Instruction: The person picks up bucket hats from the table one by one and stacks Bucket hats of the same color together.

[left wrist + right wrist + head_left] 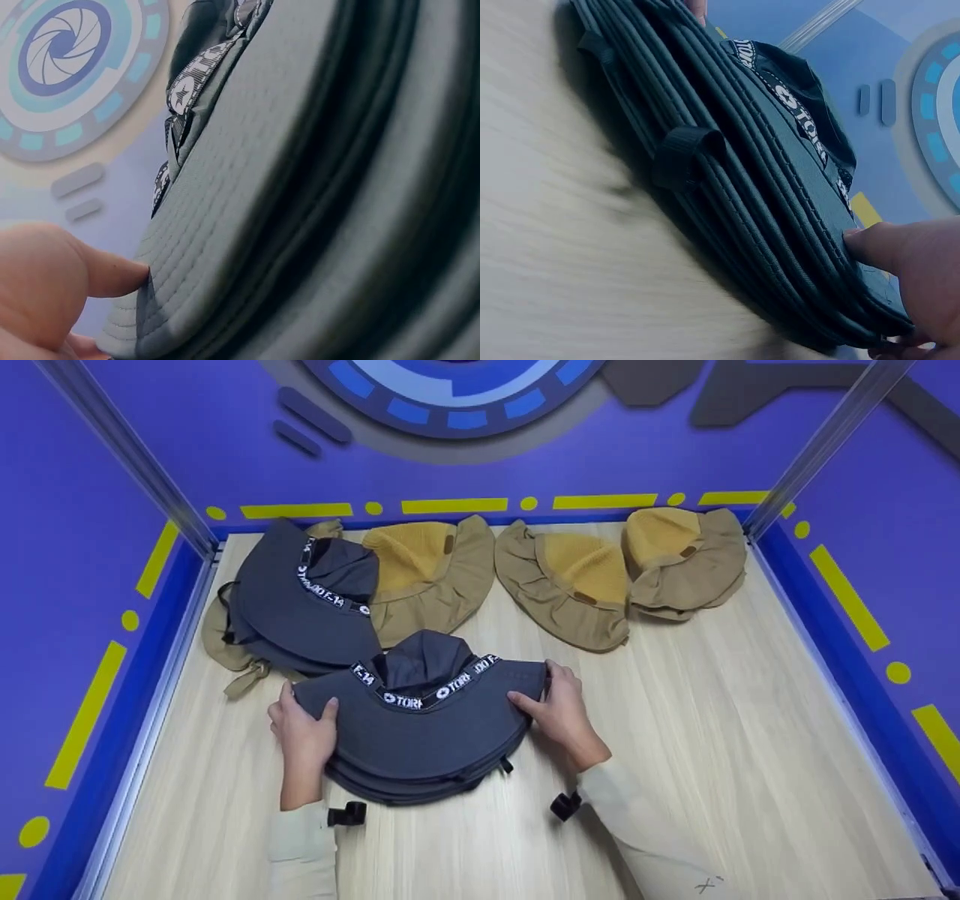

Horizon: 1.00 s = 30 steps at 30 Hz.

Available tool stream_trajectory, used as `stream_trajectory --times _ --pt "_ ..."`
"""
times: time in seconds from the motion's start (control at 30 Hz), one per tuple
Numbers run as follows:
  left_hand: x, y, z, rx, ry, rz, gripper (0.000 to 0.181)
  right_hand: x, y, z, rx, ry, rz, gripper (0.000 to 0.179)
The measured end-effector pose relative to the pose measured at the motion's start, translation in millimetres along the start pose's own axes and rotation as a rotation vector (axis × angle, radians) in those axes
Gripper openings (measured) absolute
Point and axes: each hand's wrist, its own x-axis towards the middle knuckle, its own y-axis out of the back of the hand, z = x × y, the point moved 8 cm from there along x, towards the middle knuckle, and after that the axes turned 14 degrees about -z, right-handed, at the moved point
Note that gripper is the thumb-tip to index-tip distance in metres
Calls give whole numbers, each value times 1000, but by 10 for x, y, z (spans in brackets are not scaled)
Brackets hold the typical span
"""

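Both my left hand (306, 729) and right hand (561, 709) pinch the dark hat stack (427, 739) by 2 brim ends, near mid-tabletop (750, 780); fingertips underneath are hidden, and I can't quite tell whether its underside touches down.

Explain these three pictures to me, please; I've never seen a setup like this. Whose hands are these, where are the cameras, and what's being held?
There is no robot here: a person works with bare hands. The wide picture comes from a camera worn on the head, looking forward and down. The other two come from cameras on the left and right wrists, each showing that hand's work up close.

The left hand and right hand grip opposite ends of a stack of dark hats; the right wrist view shows its many layered brims. Behind it on the table, more dark hats lie at the left, and tan hats with yellow crowns lie along the back.
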Motion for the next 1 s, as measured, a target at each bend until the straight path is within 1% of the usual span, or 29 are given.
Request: stream_trajectory --times 0.2,0.3,0.37,0.43,0.5,0.57,0.6,0.67,0.77,0.83,0.9,1.0 --pt "8 -28 -3 -1 -24 -8 84 0 21 -18 4 0 2 92" --pt "-12 -26 6 -13 -32 10 83 -26 59 -90 8 37 41 92" --pt "-27 -13 19 -31 -39 36 83 -47 95 -198 6 111 91 88" --pt "-45 3 34 -51 -44 64 82 -75 115 -366 -4 232 140 80" --pt "-61 13 52 -63 -51 89 82 -117 79 -575 -44 379 158 69" --pt "-74 17 65 -70 -59 113 80 -156 -41 -791 -120 508 123 61" --pt "-82 22 75 -71 -65 127 79 -172 -129 -883 -167 553 89 60" --pt "-94 29 96 -69 -81 158 75 -196 -349 -1028 -294 603 -1 67" --pt "-114 38 133 -58 -105 200 67 -209 -689 -1113 -490 606 -136 84" --pt "-130 42 168 -41 -120 216 61 -210 -860 -1097 -586 581 -194 93" --pt "-143 48 203 -28 -135 227 56 -198 -966 -1056 -646 551 -214 97" --pt "-153 64 272 -17 -163 235 48 -170 -1046 -996 -700 520 -195 98"
